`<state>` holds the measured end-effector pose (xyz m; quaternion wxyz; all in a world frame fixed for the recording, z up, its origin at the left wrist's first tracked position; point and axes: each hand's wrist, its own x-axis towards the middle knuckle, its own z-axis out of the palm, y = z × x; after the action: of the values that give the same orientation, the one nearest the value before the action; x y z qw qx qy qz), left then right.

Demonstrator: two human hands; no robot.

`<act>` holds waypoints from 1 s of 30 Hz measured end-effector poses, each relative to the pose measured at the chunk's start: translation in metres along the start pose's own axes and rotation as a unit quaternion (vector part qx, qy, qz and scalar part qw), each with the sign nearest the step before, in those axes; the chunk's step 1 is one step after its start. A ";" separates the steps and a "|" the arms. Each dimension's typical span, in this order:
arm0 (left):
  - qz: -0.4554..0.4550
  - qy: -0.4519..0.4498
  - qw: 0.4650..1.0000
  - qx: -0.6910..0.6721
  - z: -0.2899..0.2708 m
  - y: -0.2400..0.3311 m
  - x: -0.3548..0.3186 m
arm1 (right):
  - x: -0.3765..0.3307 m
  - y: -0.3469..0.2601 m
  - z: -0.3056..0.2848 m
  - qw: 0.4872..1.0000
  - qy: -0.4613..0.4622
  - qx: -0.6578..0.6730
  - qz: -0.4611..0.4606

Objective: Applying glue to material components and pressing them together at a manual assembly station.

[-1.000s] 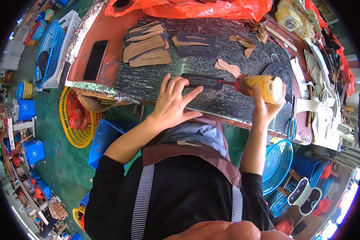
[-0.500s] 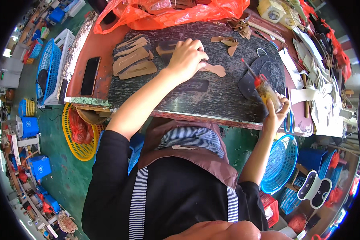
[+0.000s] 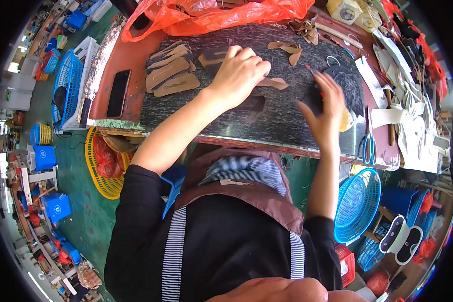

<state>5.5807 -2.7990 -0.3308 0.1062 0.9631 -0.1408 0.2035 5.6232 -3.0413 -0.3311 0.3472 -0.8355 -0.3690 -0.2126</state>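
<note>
My left hand [image 3: 239,75] is over the middle of the black worktop [image 3: 201,113], its fingers curled and closed on a small tan leather piece [image 3: 276,83] that sticks out to the right. A dark flat strip [image 3: 250,103] lies just below that hand. On the right, my right hand [image 3: 327,108] is partly blurred, with thumb and fingers apart. A yellowish squeeze bottle [image 3: 346,122] with a thin red-tipped nozzle is mostly hidden behind it, over a dark round piece [image 3: 351,83]. Left of my left hand are overlapping tan and dark leather pieces [image 3: 173,73].
A phone [image 3: 119,94] lies at the worktop's left. Blue-handled scissors [image 3: 369,148] are at the right edge, near white cut pieces [image 3: 412,128]. A red plastic bag [image 3: 216,20] spans the back. Yellow [image 3: 96,168] and blue baskets [image 3: 357,206] stand below the table.
My right hand has let go of the bottle, opened its fingers and moved left and up. The bottle now sits lower behind it. My left hand stays on the tan leather piece.
</note>
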 end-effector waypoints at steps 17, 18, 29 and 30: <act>-0.242 0.017 0.926 -0.289 -0.013 -0.009 -0.090 | -0.011 -0.039 0.084 0.951 -0.109 0.260 0.124; -0.253 0.029 0.920 -0.298 -0.009 -0.010 -0.092 | -0.012 -0.039 0.085 0.963 -0.072 0.245 0.087; -0.251 0.063 0.939 -0.227 0.007 -0.007 -0.103 | -0.017 -0.043 0.092 0.972 -0.094 0.175 0.129; -0.246 0.065 0.941 -0.224 0.007 -0.007 -0.103 | -0.016 -0.044 0.091 0.972 -0.098 0.172 0.130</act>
<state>5.4952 -2.7708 -0.3817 0.3744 0.9039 0.0658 0.1962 5.5883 -2.9603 -0.3838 0.4724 -0.8208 -0.3208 -0.0160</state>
